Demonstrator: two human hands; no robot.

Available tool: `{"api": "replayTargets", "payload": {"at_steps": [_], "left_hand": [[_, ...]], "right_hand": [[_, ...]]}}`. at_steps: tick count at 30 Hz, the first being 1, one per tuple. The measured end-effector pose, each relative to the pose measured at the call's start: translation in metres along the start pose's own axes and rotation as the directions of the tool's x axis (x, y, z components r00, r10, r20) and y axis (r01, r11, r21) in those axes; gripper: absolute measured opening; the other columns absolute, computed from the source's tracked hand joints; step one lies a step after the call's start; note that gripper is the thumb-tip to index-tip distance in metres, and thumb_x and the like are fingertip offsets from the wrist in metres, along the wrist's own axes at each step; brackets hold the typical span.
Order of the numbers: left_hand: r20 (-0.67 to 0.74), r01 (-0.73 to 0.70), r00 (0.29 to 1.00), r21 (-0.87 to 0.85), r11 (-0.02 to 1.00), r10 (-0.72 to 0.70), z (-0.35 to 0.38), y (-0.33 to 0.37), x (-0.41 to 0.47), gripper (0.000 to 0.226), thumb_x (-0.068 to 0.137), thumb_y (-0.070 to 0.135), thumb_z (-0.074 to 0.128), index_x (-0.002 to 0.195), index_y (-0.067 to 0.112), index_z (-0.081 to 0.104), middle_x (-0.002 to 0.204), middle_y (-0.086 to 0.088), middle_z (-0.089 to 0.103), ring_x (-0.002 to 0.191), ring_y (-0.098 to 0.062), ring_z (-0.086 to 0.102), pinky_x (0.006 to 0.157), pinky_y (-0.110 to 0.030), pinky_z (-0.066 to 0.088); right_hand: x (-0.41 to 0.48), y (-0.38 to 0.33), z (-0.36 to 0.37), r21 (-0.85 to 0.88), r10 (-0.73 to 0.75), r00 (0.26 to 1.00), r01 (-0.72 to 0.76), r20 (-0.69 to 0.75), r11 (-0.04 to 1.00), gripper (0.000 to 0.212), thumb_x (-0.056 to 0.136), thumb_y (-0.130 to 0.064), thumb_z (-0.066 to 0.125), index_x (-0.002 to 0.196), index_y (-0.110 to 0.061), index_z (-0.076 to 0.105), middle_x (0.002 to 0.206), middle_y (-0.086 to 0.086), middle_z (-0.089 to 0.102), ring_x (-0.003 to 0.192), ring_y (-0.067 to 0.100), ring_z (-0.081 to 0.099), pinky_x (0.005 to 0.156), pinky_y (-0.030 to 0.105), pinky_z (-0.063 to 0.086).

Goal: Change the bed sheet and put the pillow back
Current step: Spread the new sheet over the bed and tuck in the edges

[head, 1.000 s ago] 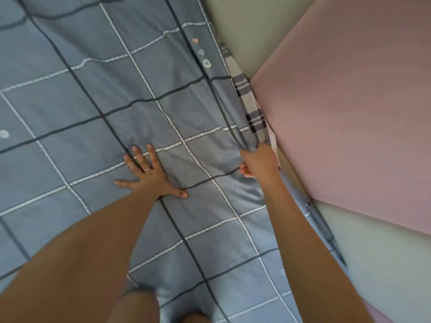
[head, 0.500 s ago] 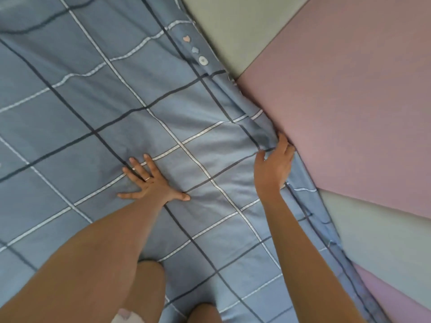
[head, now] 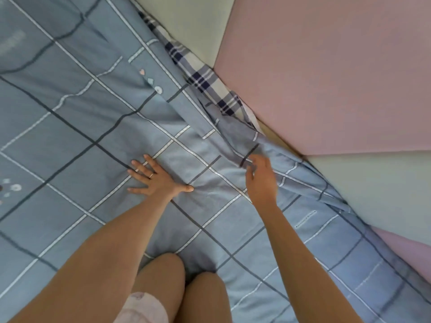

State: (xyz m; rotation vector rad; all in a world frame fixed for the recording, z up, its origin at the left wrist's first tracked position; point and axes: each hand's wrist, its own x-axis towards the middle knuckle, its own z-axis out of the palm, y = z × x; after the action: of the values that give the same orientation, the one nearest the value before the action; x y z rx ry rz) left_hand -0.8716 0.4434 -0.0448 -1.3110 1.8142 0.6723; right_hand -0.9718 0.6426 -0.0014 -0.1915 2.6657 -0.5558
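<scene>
The blue-grey bed sheet (head: 98, 117), with dark and white check lines, covers the bed. My left hand (head: 156, 180) lies flat on it with fingers spread, pressing down. To its right, my right hand (head: 261, 178) curls its fingers round a bunched fold of the sheet's edge near the wall; the hand is blurred. A white and navy plaid cloth (head: 210, 85) shows from under that edge. No pillow is in view.
Padded wall panels run along the bed's right side: a large pink one (head: 326, 73) and pale green ones (head: 377, 192). My knees (head: 182, 287) rest on the sheet at the bottom.
My right hand, straight-fingered along the wall half a second ago, has drawn back and now grips a raised fold. The plaid cloth is uncovered again. My left hand stays pressed.
</scene>
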Motion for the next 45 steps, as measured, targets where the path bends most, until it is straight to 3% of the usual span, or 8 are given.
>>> {"api": "replayTargets", "payload": {"at_steps": [3,8,15,25,29,34,38,45], "left_hand": [[-0.243,-0.366,0.890,0.124,0.922,0.386,0.020,0.010,-0.009,0.128,0.064,0.035,0.084,0.149,0.008,-0.009,0.155,-0.019,-0.010,0.144,-0.038,0.003,0.111,-0.058,0.018],[-0.379,-0.839,0.348,0.281,0.465,0.857,0.001,0.061,-0.021,0.077,0.081,-0.002,0.063,0.147,0.014,0.026,0.156,-0.014,0.009,0.075,-0.021,0.059,0.055,-0.032,0.053],[0.062,-0.840,0.409,0.415,0.349,0.911,-0.005,0.140,-0.029,0.076,0.081,0.018,0.073,0.145,0.018,0.031,0.142,-0.016,0.031,0.088,-0.031,0.062,0.078,-0.040,0.052],[-0.002,-0.938,0.216,0.278,0.208,0.976,0.012,0.148,-0.041,0.058,0.068,0.007,0.083,0.109,-0.001,0.042,0.132,-0.018,0.024,0.087,-0.026,0.053,0.085,-0.046,0.050],[-0.202,-0.983,0.120,0.112,0.145,0.972,0.006,0.165,-0.044,0.045,0.072,-0.008,0.072,0.093,0.008,0.036,0.106,-0.013,0.031,0.087,-0.014,0.033,0.080,-0.029,0.035],[-0.006,-0.889,0.245,0.398,0.227,0.970,-0.012,0.186,-0.041,0.075,0.065,0.013,0.084,0.128,0.008,0.042,0.134,-0.017,0.034,0.110,-0.038,0.048,0.088,-0.043,0.042],[0.153,-0.693,0.335,0.708,0.133,0.930,0.000,0.185,-0.041,0.071,0.077,0.011,0.073,0.137,0.013,0.036,0.138,-0.017,0.032,0.093,-0.040,0.059,0.065,-0.039,0.043],[-0.198,-0.944,0.243,0.178,0.279,0.950,0.005,0.194,-0.028,0.029,0.079,-0.007,0.049,0.099,0.007,0.064,0.097,-0.015,0.063,0.089,-0.029,0.058,0.068,-0.027,0.035]], "right_hand": [[0.000,0.031,-0.029,0.007,0.148,0.959,-0.151,-0.241,0.989,0.038,0.099,-0.011,0.044,0.137,-0.014,0.042,0.143,0.007,0.038,0.119,0.031,0.049,0.084,0.042,0.047],[0.012,0.080,-0.061,-0.061,0.281,0.957,-0.285,-0.065,0.956,0.066,0.095,-0.016,0.055,0.149,-0.032,0.019,0.136,0.010,0.042,0.109,0.035,0.056,0.071,0.039,0.041],[0.022,0.091,-0.053,-0.273,0.289,0.957,-0.270,0.030,0.923,0.033,0.093,-0.015,0.050,0.125,-0.016,0.043,0.104,0.017,0.063,0.097,0.035,0.061,0.064,0.033,0.035],[0.006,0.092,-0.046,0.629,0.480,0.866,-0.297,-0.139,0.718,0.019,0.081,0.000,0.057,0.088,-0.015,0.047,0.063,-0.009,0.046,0.054,0.008,0.039,0.049,0.023,0.029],[0.008,0.078,-0.049,0.766,0.453,0.850,-0.095,-0.270,0.635,0.026,0.087,0.000,0.055,0.075,-0.022,0.046,0.091,0.000,0.068,0.087,0.009,0.064,0.072,0.024,0.046],[0.030,0.072,-0.071,0.590,0.337,0.892,-0.102,-0.303,0.801,0.015,0.085,-0.007,0.057,0.096,-0.017,0.055,0.084,-0.006,0.062,0.081,0.017,0.062,0.080,0.039,0.052],[0.030,0.079,-0.074,-0.082,0.228,0.974,-0.226,0.010,0.971,0.067,0.084,-0.034,0.068,0.141,-0.029,0.034,0.108,0.006,0.064,0.102,0.027,0.061,0.071,0.032,0.042],[0.029,0.095,-0.047,0.110,0.257,0.948,-0.240,-0.186,0.965,0.029,0.093,-0.019,0.052,0.120,-0.010,0.050,0.094,0.014,0.066,0.087,0.035,0.060,0.061,0.036,0.040]]}}
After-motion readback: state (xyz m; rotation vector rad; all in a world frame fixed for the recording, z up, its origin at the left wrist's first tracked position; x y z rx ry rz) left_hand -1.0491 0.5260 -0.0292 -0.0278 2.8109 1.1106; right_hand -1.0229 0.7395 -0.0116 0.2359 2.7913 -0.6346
